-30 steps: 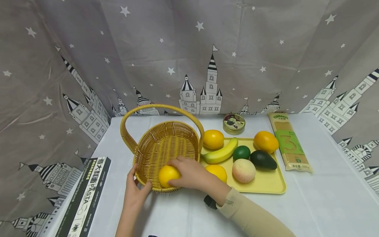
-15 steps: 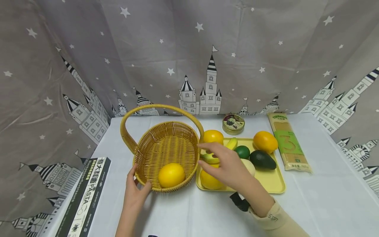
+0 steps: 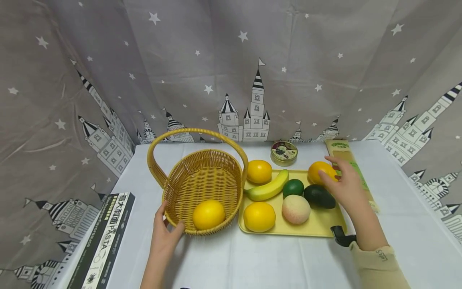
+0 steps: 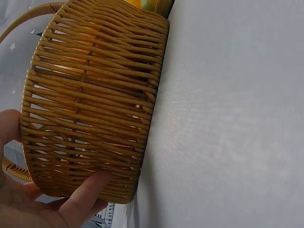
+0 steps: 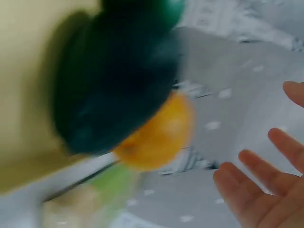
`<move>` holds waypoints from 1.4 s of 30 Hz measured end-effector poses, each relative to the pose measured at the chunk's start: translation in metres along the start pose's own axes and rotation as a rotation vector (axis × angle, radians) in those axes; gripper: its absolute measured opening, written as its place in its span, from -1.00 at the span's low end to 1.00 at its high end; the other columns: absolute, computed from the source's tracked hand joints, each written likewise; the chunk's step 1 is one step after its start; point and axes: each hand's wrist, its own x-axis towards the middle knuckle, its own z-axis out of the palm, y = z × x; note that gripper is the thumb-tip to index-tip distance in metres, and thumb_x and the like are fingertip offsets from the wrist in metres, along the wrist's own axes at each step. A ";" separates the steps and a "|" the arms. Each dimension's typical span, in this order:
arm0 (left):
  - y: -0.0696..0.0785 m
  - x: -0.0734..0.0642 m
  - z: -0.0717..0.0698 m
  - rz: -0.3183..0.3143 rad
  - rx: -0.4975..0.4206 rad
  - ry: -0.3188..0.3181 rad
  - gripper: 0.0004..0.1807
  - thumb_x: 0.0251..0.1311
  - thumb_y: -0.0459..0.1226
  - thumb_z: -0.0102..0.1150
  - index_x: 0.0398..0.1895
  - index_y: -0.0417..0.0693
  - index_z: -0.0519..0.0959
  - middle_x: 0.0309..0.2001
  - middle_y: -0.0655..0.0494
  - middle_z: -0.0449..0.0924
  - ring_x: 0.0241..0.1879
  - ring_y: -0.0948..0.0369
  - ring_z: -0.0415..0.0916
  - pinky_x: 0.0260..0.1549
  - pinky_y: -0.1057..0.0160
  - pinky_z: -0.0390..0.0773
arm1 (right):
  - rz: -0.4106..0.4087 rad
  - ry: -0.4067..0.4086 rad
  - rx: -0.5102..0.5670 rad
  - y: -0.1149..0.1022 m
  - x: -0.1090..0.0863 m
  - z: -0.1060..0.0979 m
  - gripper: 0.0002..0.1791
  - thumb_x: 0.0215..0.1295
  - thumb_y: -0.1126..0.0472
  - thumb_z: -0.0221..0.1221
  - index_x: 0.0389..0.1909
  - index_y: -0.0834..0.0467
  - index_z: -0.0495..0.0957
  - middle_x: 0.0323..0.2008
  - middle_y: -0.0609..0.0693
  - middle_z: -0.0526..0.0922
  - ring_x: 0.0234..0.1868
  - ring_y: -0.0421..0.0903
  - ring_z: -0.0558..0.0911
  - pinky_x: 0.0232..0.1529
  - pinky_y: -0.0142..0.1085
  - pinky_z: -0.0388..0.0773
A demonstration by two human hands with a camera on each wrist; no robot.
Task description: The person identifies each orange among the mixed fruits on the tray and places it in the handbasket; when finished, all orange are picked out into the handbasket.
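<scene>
My left hand (image 3: 163,241) holds the near left rim of a wicker basket (image 3: 202,180), thumb over the edge and fingers along the woven wall (image 4: 90,109). Inside the basket lies one yellow-orange oval fruit (image 3: 208,215). My right hand (image 3: 348,186), fingers spread, reaches over the right end of the yellow tray (image 3: 314,225) beside an orange (image 3: 319,172). In the right wrist view the hand (image 5: 266,194) is apart from the orange (image 5: 161,133), with a dark green avocado (image 5: 114,85) blurred in the foreground.
On the tray are a banana (image 3: 268,190), a small green fruit (image 3: 293,188), a peach (image 3: 296,209) and a yellow fruit (image 3: 259,216); another (image 3: 259,171) sits by its back left corner. A round tin (image 3: 284,153), a pasta packet (image 3: 341,148) and books (image 3: 104,245) lie around.
The right hand let go of the yellow-orange fruit in the basket, then moved right across the tray to the orange. The left hand stayed on the basket rim.
</scene>
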 end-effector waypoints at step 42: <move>-0.003 0.000 -0.001 0.014 -0.016 -0.005 -0.07 0.21 -0.37 0.09 0.54 -0.08 -0.23 0.49 -0.23 -0.21 0.39 -0.27 -0.04 0.20 -0.20 0.28 | 0.007 -0.242 0.001 -0.019 0.028 0.007 -0.01 0.09 -0.26 0.29 0.45 0.12 0.16 0.19 0.24 0.40 0.02 0.20 0.45 -0.08 0.03 0.51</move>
